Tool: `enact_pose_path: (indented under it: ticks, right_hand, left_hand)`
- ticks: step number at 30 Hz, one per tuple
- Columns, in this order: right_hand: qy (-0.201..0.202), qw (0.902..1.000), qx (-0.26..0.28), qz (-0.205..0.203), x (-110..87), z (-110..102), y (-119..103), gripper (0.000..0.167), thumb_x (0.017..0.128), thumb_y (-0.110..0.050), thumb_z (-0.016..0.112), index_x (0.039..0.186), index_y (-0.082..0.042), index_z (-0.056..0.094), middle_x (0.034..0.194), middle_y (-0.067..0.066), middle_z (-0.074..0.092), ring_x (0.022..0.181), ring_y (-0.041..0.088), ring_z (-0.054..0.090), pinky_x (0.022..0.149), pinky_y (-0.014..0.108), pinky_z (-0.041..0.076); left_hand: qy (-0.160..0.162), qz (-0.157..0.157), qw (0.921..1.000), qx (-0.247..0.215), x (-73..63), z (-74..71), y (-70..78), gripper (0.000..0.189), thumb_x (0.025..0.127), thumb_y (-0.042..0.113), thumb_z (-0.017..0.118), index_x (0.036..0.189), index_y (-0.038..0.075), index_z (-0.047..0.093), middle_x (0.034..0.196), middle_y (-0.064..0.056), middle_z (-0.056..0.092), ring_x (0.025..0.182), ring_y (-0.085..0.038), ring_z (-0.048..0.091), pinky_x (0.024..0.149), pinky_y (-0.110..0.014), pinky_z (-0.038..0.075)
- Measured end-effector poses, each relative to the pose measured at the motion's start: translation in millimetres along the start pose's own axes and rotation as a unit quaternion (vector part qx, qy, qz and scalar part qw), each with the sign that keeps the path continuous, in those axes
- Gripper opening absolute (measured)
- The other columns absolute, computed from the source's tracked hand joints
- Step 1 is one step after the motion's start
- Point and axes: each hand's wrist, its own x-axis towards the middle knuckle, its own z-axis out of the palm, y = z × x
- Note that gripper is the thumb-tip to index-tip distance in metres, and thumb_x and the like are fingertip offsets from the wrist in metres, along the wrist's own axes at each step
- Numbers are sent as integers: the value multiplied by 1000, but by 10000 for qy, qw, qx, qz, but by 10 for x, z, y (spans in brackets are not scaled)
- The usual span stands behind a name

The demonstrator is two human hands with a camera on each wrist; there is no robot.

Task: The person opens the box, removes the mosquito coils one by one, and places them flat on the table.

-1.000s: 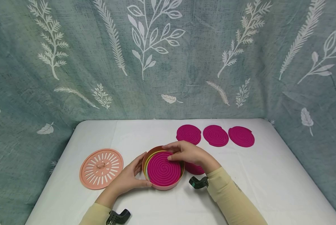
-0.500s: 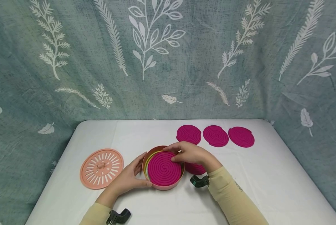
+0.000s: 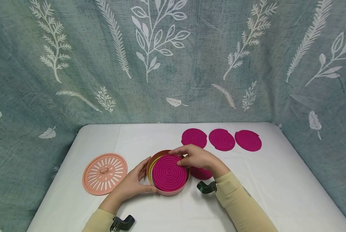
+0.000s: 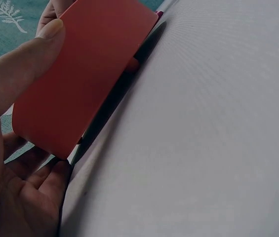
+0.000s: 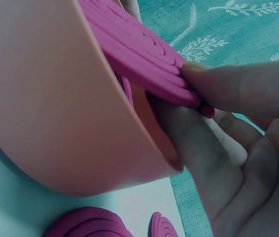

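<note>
Head view: a round, spiral-ridged magenta disc (image 3: 169,174) is lying in the mouth of a smooth pink container (image 3: 169,193), between left hand (image 3: 133,184) and right hand (image 3: 199,158); a slotted peach plate (image 3: 115,184) is lying left of the left hand.
Left wrist view: left hand, half-curled, is gripping the container's wall.
Right wrist view: right hand, thumb and finger almost closed, is pinching the magenta disc's edge.

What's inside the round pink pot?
A magenta spiral mat, pinched by the right hand, is at the mouth of the pink pot. A yellow edge peeks out beside it. The mat covers the rest, so I can't see the bottom.
</note>
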Motion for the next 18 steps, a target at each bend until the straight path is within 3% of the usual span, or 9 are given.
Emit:
enact_pose_path:
  ticks: [18]
  right_hand:
    - [725, 9901, 1196, 139, -75, 38, 146, 46, 92, -4, 68, 137, -13, 61, 120, 15, 62, 94, 25, 69, 81, 41, 62]
  left_hand:
    - [-39, 21, 9999, -97, 0, -6, 20, 121, 63, 30, 96, 159, 21, 22, 157, 9, 29, 142, -8, 30, 114, -19, 29]
